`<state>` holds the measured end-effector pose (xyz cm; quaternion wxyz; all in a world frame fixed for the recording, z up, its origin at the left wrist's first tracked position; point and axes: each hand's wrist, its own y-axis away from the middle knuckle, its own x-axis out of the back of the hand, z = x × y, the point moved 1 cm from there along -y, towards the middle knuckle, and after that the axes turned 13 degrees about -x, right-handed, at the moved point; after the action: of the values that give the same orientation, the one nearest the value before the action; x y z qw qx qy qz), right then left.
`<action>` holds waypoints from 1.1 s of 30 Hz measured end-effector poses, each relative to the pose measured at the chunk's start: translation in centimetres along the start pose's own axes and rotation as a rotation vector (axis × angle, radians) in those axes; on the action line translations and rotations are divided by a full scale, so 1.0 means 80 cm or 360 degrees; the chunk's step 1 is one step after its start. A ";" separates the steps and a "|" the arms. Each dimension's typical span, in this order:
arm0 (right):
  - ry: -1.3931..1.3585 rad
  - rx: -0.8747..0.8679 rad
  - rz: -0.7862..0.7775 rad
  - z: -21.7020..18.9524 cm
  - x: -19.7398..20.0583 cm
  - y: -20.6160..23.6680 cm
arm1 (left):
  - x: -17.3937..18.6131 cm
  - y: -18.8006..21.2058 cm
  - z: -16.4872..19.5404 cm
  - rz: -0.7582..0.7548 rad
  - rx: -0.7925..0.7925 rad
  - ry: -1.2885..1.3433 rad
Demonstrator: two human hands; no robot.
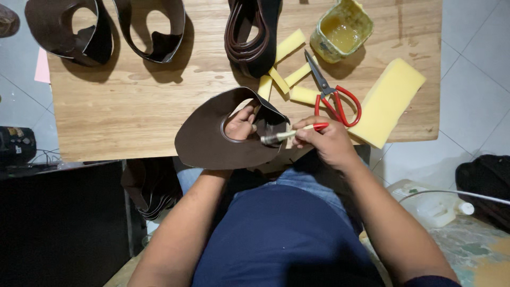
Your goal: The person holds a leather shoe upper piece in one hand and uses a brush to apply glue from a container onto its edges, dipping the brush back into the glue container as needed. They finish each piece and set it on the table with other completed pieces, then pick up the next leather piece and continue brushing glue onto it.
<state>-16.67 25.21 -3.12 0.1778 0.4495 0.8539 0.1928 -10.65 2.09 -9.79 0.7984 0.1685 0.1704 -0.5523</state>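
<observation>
A curved piece of dark brown leather [207,139] rests at the near edge of a wooden table [133,101]. My left hand [240,125] comes up under it, the fingers showing through its cut-out opening and gripping the piece. My right hand [325,141] holds a small brush [289,134] with a red-tipped pale handle. The bristle end touches the leather's inner edge beside my left fingers.
Red-handled scissors [332,95], yellow foam strips [289,74] and a large foam block [387,102] lie to the right. A stained yellow-green tub of glue [341,29] stands behind them. More leather pieces [71,29] and a stacked bundle [254,32] line the far edge.
</observation>
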 end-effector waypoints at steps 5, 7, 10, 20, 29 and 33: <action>-0.0144 0.0414 0.0411 -0.038 0.042 -0.002 | -0.016 0.013 0.028 -0.0015 0.0247 0.0260; -0.0033 0.0759 0.0599 -0.066 0.065 -0.021 | -0.023 0.018 0.038 0.0035 0.0356 0.0340; 0.0568 0.1133 0.1019 -0.104 0.104 -0.064 | -0.029 0.024 0.046 0.0061 0.0490 0.0480; 0.0558 0.1267 0.0968 -0.150 0.136 -0.107 | -0.038 0.024 0.050 0.0052 0.0494 0.0689; 0.0070 0.0231 0.0528 -0.078 0.044 0.001 | -0.048 0.023 0.052 0.0101 0.0474 0.0712; 0.0523 0.0621 0.0353 -0.036 -0.015 -0.009 | -0.036 0.025 0.043 -0.0003 0.0456 0.0768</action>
<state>-17.92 23.35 -0.82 -0.0753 0.5288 0.8378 0.1134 -9.41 3.59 -5.27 0.7023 0.4063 0.2760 -0.5154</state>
